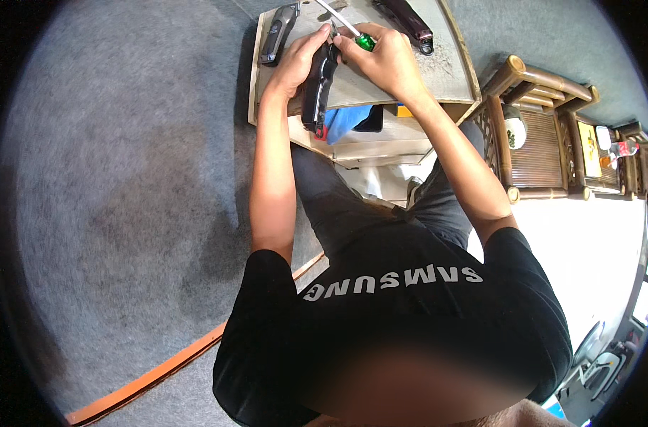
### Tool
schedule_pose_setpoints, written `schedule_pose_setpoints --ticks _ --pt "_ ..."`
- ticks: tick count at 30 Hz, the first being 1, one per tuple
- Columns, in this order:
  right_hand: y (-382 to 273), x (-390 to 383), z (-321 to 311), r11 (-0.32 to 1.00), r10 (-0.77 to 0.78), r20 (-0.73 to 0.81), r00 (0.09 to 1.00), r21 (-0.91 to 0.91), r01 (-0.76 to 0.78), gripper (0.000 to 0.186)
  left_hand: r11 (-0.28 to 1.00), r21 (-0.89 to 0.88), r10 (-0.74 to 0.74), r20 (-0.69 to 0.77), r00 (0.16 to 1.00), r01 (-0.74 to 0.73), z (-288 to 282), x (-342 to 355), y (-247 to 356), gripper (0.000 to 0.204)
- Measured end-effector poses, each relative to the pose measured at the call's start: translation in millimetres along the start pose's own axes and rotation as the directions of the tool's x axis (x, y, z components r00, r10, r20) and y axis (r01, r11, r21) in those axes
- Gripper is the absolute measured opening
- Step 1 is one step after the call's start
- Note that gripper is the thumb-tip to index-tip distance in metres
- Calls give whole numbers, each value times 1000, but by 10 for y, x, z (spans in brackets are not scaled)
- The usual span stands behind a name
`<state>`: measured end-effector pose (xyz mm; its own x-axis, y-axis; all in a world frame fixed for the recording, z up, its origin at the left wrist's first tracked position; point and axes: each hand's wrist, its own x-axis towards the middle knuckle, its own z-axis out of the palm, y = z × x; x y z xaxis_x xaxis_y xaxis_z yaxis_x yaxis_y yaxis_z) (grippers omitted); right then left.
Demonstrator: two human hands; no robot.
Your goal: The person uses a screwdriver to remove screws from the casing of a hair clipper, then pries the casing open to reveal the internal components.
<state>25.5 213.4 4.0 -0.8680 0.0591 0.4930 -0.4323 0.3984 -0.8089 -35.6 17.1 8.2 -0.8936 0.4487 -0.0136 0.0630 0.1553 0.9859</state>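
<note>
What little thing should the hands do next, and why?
Maybe the right hand should gently nudge the top end of the clipper with its fingertips. They're up at that end, the left hand holds the clipper, and the screwdriver in the right hand points away.

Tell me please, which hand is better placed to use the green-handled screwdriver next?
Probably the right hand: it has the green-handled screwdriver in its grasp, near the top end of the black clipper, while the left hand holds that clipper.
</note>
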Motion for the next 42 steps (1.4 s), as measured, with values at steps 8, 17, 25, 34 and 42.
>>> schedule_pose_setpoints --ticks 8,17,25,34,42 --pt "218 111 65 979 -6 -175 985 -203 -30 35 1000 -22 5 51 999 -4 0 5 -6 42" --pt "317 186 57 979 41 -234 971 -187 -87 38 996 -94 -4 15 1000 5 30 -51 38 49" --pt "262 276 67 877 202 -34 979 -439 -196 40 988 -144 41 -45 998 -48 -25 -99 -4 52" --pt "365 228 100 958 16 -173 985 -278 -64 37 847 -530 123 238 963 22 28 -361 -20 59" --pt "36 -238 -113 957 -125 95 988 274 95 23 917 -398 124 225 967 -25 166 -473 2 43"
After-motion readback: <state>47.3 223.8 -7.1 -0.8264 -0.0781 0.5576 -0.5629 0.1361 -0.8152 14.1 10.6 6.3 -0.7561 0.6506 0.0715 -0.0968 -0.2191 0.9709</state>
